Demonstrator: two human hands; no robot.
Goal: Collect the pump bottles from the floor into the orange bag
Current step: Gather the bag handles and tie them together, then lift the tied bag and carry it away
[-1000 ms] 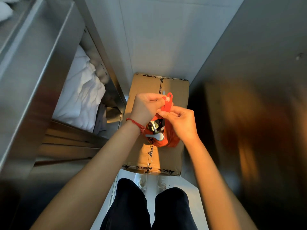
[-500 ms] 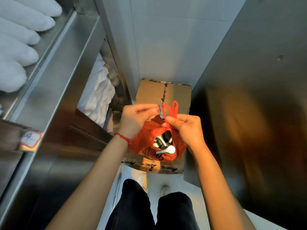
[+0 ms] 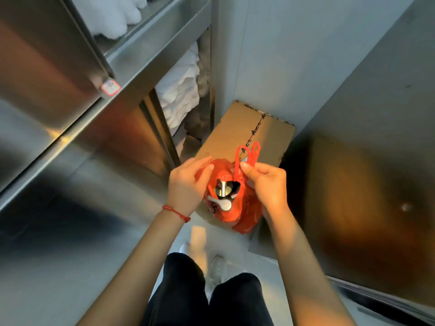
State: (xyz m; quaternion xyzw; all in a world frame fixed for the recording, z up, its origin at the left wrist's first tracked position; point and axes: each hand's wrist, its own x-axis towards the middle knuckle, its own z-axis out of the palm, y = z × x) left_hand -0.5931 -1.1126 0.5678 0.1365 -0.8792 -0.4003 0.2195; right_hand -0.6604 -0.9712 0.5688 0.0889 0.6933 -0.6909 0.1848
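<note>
Nearest to me, at the bottom of the view, I see my dark trousers [image 3: 207,300] and a pale shoe [image 3: 217,269] on the light floor [image 3: 197,234]. My two bare forearms reach forward from there. A red string bracelet [image 3: 176,212] sits on the left wrist.

My left hand [image 3: 188,184] rests against the left side of the orange bag [image 3: 240,212], fingers held together and curved over the plastic; I cannot tell whether they actually pinch it. My right hand [image 3: 268,182] is pinched closed on the bag's two thin handle loops [image 3: 247,156], thumb against fingertips, with the loops sticking up above the grip. The bag hangs between both hands, above the near end of a cardboard box.

The bag's mouth gapes open, and inside I see the pump bottles [image 3: 223,194]: a white pump head lies near the opening and dark and metallic parts sit behind it. How many bottles there are I cannot tell.

Beyond the bag lies the flat cardboard box [image 3: 237,128], its taped seam printed with black marks. To the left stands a steel shelf unit [image 3: 131,74] with white towels [image 3: 179,97] stacked inside and a small red-edged label [image 3: 110,87] on its frame. A shiny metal panel [image 3: 367,161] fills the right side, and a pale wall [image 3: 294,55] rises at the far end.
</note>
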